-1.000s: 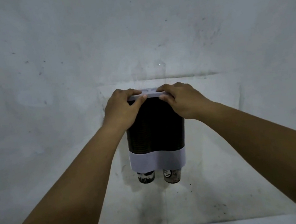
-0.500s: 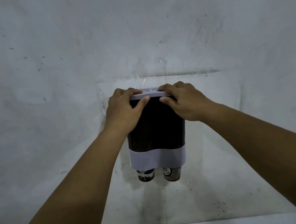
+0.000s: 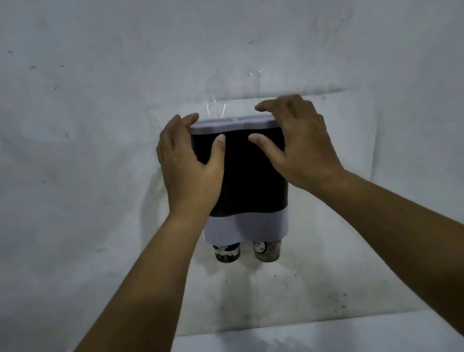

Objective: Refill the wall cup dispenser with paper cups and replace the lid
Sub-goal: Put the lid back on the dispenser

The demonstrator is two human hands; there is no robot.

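Nearest the camera, a pale desk edge shows below two bare forearms reaching up. Beyond them, the left hand and right hand flank the top of the dark cup dispenser, fingers spread and relaxed, gripping nothing; the thumbs lie against its dark front. Its white lid sits in place between the fingertips. Two paper cups poke out beneath the white band. Behind, a scuffed wall carries it.

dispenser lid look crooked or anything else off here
The lid sits flat and level on the dispenser. Two cups poke out below, the right one hanging slightly lower. Crinkled clear tape on the wall above looks untidy. Nothing else stands out.
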